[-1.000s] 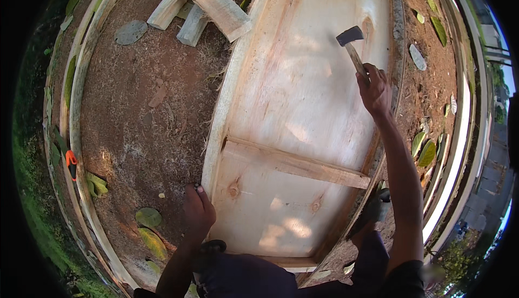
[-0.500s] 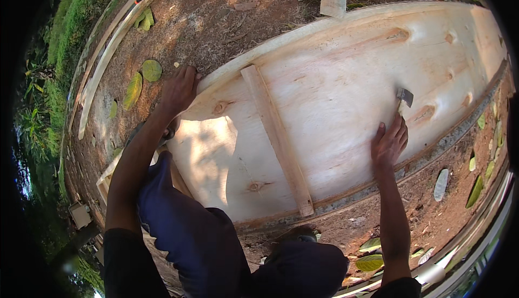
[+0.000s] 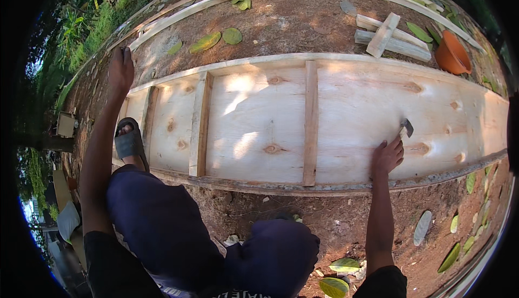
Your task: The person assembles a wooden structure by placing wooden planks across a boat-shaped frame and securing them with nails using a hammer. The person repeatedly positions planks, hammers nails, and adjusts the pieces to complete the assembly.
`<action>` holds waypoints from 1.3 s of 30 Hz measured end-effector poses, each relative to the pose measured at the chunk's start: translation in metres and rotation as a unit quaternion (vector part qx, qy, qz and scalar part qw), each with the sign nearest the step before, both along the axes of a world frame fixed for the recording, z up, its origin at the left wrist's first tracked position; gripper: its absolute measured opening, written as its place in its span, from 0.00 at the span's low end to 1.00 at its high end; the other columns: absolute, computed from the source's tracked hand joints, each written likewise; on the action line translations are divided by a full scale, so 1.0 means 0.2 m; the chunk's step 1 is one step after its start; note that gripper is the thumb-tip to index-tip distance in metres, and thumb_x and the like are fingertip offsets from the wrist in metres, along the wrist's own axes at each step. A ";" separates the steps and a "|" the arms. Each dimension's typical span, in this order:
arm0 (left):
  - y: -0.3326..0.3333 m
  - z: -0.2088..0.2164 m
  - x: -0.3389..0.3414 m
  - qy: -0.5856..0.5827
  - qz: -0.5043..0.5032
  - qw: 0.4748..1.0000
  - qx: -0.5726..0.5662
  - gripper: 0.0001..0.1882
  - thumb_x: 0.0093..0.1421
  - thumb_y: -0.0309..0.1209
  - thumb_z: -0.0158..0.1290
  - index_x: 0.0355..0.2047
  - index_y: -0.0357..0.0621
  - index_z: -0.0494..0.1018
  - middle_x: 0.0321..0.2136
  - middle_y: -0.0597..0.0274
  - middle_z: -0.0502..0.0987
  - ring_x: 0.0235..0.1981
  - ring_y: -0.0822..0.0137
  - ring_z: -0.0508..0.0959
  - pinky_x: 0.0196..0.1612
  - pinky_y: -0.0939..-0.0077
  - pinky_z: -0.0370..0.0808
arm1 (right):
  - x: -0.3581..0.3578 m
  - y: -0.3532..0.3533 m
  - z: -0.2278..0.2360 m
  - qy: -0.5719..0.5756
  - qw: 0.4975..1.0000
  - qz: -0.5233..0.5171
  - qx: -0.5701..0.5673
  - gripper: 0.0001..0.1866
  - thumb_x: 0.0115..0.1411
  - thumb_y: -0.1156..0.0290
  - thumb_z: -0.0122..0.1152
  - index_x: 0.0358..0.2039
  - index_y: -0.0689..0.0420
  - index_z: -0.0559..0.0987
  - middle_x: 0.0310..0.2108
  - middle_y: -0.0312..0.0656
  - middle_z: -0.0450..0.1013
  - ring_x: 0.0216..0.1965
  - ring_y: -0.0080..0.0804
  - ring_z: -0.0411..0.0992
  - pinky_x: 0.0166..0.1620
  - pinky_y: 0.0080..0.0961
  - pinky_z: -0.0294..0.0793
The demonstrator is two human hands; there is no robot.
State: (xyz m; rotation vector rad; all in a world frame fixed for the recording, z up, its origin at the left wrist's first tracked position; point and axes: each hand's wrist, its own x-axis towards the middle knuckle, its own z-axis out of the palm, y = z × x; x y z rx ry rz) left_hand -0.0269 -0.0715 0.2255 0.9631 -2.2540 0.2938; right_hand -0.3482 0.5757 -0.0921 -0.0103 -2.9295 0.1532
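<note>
At the lower edge, pale lettering on the dark clothing is cut off by the border, only partly readable. The right hand has its fingers wrapped around the handle of a short tool, whose dark head shows over the plywood panel; the grip hides much of the handle, and whether the head touches the wood is hard to tell. The panel lies on the ground in a timber frame crossed by battens. A sandalled foot covers part of its left end. Near that end is the left hand; I cannot tell how far its fingers open or whether they hold anything. Farther off, wood offcuts lie beside an orange container
</note>
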 end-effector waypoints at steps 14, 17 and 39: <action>0.30 -0.06 1.32 0.040 0.003 0.972 0.231 0.09 0.66 0.29 0.44 0.36 0.33 0.66 0.28 0.37 0.72 0.32 0.37 0.73 0.36 0.56 0.69 | 0.05 0.02 -0.08 0.116 0.983 0.063 0.130 0.32 0.69 0.58 0.51 0.69 0.53 0.58 0.68 0.54 0.58 0.68 0.51 0.57 0.65 0.56 0.60; 0.55 -0.59 1.52 0.013 0.007 0.937 0.350 0.07 0.66 0.27 0.45 0.35 0.33 0.65 0.25 0.35 0.72 0.29 0.32 0.72 0.32 0.52 0.68 | 0.11 -0.08 0.01 0.087 0.983 0.161 -0.026 0.32 0.68 0.60 0.55 0.67 0.62 0.61 0.66 0.58 0.60 0.67 0.54 0.59 0.67 0.50 0.60; 1.10 -1.31 1.20 0.079 -0.065 0.789 0.606 0.09 0.66 0.29 0.52 0.33 0.35 0.69 0.23 0.52 0.73 0.24 0.64 0.70 0.31 0.66 0.67 | 0.92 -0.81 0.25 -0.169 0.930 0.276 -0.173 0.41 0.54 0.79 0.58 0.69 0.57 0.58 0.64 0.61 0.61 0.60 0.62 0.66 0.61 0.46 0.70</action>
